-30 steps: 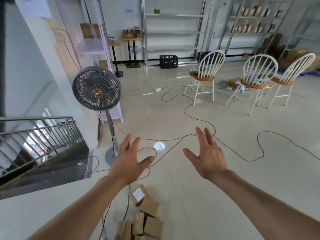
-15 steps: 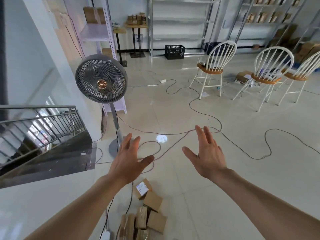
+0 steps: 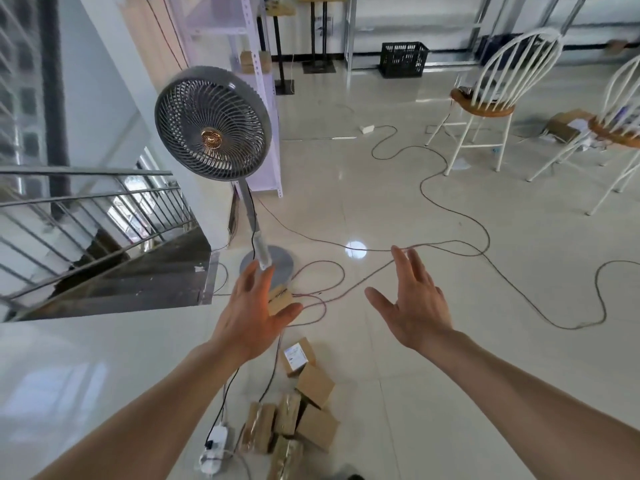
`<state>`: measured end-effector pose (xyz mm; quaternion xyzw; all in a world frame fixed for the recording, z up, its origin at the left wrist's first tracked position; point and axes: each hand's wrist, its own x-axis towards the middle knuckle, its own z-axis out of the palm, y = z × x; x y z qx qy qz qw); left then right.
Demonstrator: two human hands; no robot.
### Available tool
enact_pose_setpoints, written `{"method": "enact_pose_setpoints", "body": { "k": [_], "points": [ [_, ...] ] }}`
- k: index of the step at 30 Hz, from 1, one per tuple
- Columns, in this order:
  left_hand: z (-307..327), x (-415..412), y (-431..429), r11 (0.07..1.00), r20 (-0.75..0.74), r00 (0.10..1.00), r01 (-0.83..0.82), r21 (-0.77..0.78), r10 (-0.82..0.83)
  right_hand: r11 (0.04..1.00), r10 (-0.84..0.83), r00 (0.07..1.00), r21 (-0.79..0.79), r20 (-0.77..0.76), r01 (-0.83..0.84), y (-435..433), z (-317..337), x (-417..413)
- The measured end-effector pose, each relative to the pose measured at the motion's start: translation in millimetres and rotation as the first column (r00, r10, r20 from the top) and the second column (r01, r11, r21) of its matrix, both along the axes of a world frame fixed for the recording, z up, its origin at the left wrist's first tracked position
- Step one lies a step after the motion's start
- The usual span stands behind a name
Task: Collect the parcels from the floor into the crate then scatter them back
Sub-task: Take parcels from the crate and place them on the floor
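Over the parcels, left hand and right hand hover spread, empty; tangled cables could snag a reach

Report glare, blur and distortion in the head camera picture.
Head view, glare: a round bright spot on the glossy floor. Head view, blur: the parcels near the bottom edge and the chair at the right edge look smeared. Head view, distortion: the wide lens tilts the shelf post and the fan.

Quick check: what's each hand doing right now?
Left hand: open, fingers spread, gripping nothing; a cardboard parcel shows just beyond its palm.
Right hand: open, empty.
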<state>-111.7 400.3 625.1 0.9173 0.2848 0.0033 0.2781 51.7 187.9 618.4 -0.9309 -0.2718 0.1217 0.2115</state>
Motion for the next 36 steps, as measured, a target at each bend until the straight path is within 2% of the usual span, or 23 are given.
{"method": "enact_pose_setpoints", "body": {
  "k": [11,18,27,36],
  "points": [
    [-48,27,5,0.998,-0.074,0.996,-0.046,-0.048,0.042,0.998,0.009,0.996,-0.069,-0.091,-0.016,1,-38,24],
    [-98,36,15,0.991,-0.107,0.994,0.002,-0.134,-0.017,0.994,-0.049,0.981,-0.104,-0.185,0.03,0,-94,5],
    [-235,55,38,0.975,-0.27,0.956,0.055,-0.216,-0.114,0.973,-0.188,0.945,-0.18,-0.266,0.143,4,-220,-10],
    [-403,62,38,0.951,-0.357,0.916,0.069,-0.303,-0.18,0.947,-0.289,0.879,-0.246,-0.38,0.205,16,-398,-18]
  ]
}}
